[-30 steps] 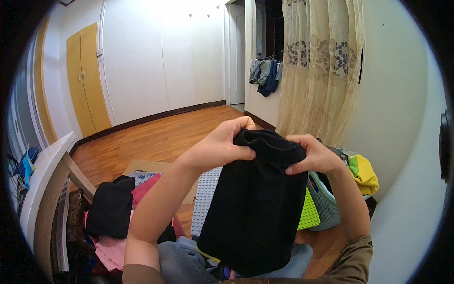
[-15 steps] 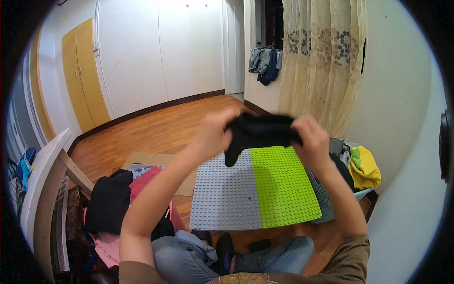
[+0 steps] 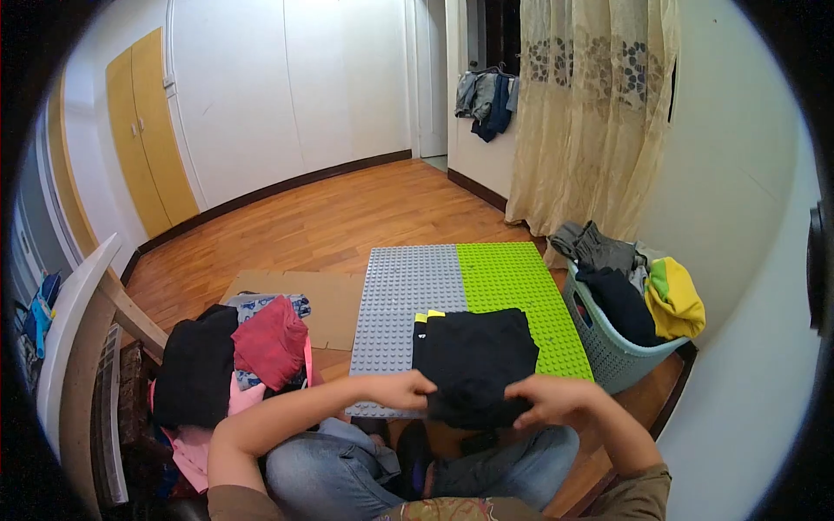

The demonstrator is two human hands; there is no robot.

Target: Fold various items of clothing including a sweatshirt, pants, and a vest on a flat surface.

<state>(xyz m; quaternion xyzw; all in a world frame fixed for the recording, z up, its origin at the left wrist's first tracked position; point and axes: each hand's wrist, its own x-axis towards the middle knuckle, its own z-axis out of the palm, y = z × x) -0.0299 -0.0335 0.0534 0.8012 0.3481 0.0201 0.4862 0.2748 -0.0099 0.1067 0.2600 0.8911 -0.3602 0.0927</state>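
A black garment (image 3: 478, 360) lies folded into a rough square on the gray-and-green studded tabletop (image 3: 395, 286). Bright yellow trim and a small white mark show at its far left corner. Its near edge reaches past the front of the tabletop. My left hand (image 3: 401, 390) is closed, its fingertips pinching the garment's near left edge. At the near right edge, my right hand (image 3: 556, 399) has its fingers curled on the cloth, with the thumb lower down.
On my left is a pile of clothes with a black piece (image 3: 198, 369) and a red piece (image 3: 271, 343), beside flattened cardboard (image 3: 334, 300). A pale blue basket (image 3: 621, 352) holding gray, dark and yellow clothes stands to the right. A white wooden frame (image 3: 82, 330) rises at far left.
The black garment, held up and stretched above the tabletop before, now lies on it. Both hands have come down and toward me, to the tabletop's front edge.
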